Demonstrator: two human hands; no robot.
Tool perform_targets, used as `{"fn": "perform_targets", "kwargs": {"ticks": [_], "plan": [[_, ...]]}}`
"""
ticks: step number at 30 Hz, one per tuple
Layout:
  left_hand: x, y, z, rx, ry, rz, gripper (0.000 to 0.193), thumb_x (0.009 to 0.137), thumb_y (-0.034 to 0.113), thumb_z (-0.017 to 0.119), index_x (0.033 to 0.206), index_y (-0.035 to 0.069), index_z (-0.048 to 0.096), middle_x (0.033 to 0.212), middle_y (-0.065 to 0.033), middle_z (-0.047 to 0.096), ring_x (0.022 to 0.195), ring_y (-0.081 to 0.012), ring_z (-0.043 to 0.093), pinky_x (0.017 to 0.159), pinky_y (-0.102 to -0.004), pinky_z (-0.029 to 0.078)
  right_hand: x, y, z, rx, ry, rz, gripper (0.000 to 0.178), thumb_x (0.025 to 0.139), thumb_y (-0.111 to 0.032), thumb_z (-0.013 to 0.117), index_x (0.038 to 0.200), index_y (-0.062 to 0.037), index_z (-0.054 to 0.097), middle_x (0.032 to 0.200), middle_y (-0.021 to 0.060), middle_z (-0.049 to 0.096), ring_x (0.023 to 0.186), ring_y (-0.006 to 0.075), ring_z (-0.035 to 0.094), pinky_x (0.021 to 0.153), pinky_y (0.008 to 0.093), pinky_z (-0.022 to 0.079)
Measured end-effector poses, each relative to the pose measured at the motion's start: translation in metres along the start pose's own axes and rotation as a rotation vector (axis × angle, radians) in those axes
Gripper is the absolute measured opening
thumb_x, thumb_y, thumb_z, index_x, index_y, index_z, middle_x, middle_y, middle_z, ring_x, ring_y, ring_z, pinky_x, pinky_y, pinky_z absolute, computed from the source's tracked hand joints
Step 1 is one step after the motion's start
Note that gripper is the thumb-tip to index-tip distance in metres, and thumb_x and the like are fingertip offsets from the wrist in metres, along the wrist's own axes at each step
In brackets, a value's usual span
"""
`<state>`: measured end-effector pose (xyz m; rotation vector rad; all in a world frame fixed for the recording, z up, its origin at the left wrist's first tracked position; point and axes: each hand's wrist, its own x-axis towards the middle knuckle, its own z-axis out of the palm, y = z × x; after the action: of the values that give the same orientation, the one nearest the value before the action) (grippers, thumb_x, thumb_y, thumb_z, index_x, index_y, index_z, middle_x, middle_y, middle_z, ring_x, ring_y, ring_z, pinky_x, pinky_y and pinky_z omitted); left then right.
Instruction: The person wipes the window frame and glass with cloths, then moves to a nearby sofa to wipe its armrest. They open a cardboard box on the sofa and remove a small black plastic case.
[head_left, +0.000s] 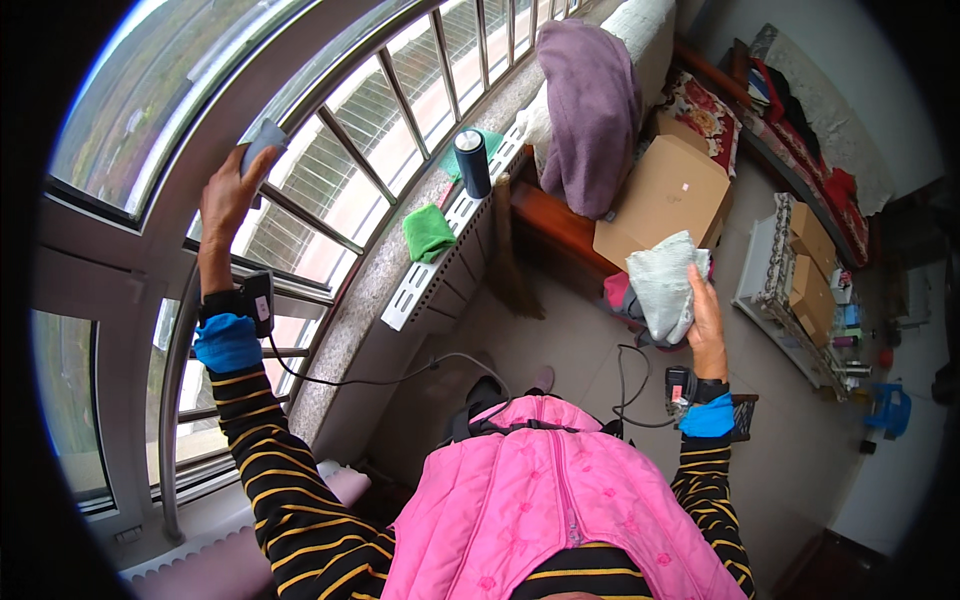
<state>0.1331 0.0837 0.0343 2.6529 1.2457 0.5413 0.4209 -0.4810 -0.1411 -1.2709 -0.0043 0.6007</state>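
Head view: one window corner and part of a room are being shown, the hands being held well apart.
Left hand: at the upper left, the grey-blue pad (265, 150) is being gripped by the left hand (226, 203), beside the window frame (172, 190) and the bars (357, 155); whether the pane (125, 110) is being touched cannot be told.
Right hand: right of centre, the pale cloth (660, 285) is being grasped by the right hand (708, 325), its folded bulk being held up above the floor (590, 350).
Pad handling: better contact would probably be gained with the pad being kept flat and the knuckles being kept off the bars.
Cloth handling: a firm fold is likely being needed, so that loose corners are not being left to trail.
Left cable: from the left wrist, the cable (400, 381) is being slung across the centre left; slack should be getting watched, since a snag on the bars seems possible.
Sill: near the upper centre, the green cloth (429, 234) and the dark bottle (472, 168) are being left beside the bars; a wide elbow swing there is best being avoided.
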Motion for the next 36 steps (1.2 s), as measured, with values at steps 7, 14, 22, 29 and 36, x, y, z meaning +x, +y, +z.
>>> {"fn": "perform_targets", "kwargs": {"ticks": [7, 14, 22, 29, 36], "plan": [[-0.002, 0.019, 0.006, 0.258, 0.132, -0.05, 0.076, 0.088, 0.074, 0.032, 0.117, 0.01, 0.062, 0.096, -0.0246, 0.067, 0.095, -0.0443, 0.063, 0.082, -0.0512, 0.048, 0.004, 0.015, 0.033, -0.02, -0.079, 0.047, 0.037, 0.096, -0.029, 0.058, 0.119, 0.0002, 0.059, 0.108, 0.0054, 0.066, 0.094, 0.0135, 0.064, 0.084, 0.0279, 0.05], [-0.008, 0.033, 0.009, 0.31, 0.214, -0.043, 0.068, 0.094, 0.065, 0.032, 0.113, 0.007, 0.063, 0.093, -0.0214, 0.068, 0.089, -0.0407, 0.065, 0.074, -0.0504, 0.05, 0.01, 0.013, 0.071, -0.024, -0.095, -0.047, 0.04, 0.097, -0.029, 0.056, 0.124, -0.0007, 0.055, 0.116, 0.0065, 0.063, 0.104, 0.0161, 0.061, 0.091, 0.0308, 0.048], [-0.013, 0.042, 0.022, 0.342, 0.399, 0.203, 0.051, 0.086, 0.051, 0.061, 0.112, 0.007, 0.059, 0.095, -0.0156, 0.065, 0.083, -0.032, 0.067, 0.067, -0.0449, 0.052, 0.008, 0.023, 0.123, -0.017, -0.151, -0.118, 0.038, 0.097, -0.03, 0.055, 0.123, -0.0017, 0.057, 0.113, 0.0058, 0.064, 0.101, 0.0149, 0.061, 0.09, 0.0303, 0.048], [0.016, 0.055, 0.016, 0.202, 0.178, 0.05, 0.063, 0.091, 0.062, 0.045, 0.103, 0.003, 0.066, 0.09, -0.0213, 0.069, 0.088, -0.0387, 0.067, 0.075, -0.0478, 0.051, -0.007, 0.023, 0.141, -0.063, -0.125, -0.125, 0.034, 0.098, -0.029, 0.055, 0.119, -0.0026, 0.06, 0.11, 0.0034, 0.065, 0.1, 0.0115, 0.06, 0.089, 0.0277, 0.046], [0.034, 0.07, 0.041, 0.196, 0.315, 0.16, 0.05, 0.09, 0.052, 0.055, 0.105, 0.004, 0.064, 0.093, -0.0176, 0.068, 0.086, -0.0338, 0.067, 0.074, -0.0444, 0.052, -0.032, 0.02, 0.149, -0.078, -0.155, -0.145, 0.034, 0.099, -0.027, 0.053, 0.119, -0.0007, 0.06, 0.11, 0.0033, 0.065, 0.102, 0.0112, 0.06, 0.09, 0.0268, 0.045]]}}
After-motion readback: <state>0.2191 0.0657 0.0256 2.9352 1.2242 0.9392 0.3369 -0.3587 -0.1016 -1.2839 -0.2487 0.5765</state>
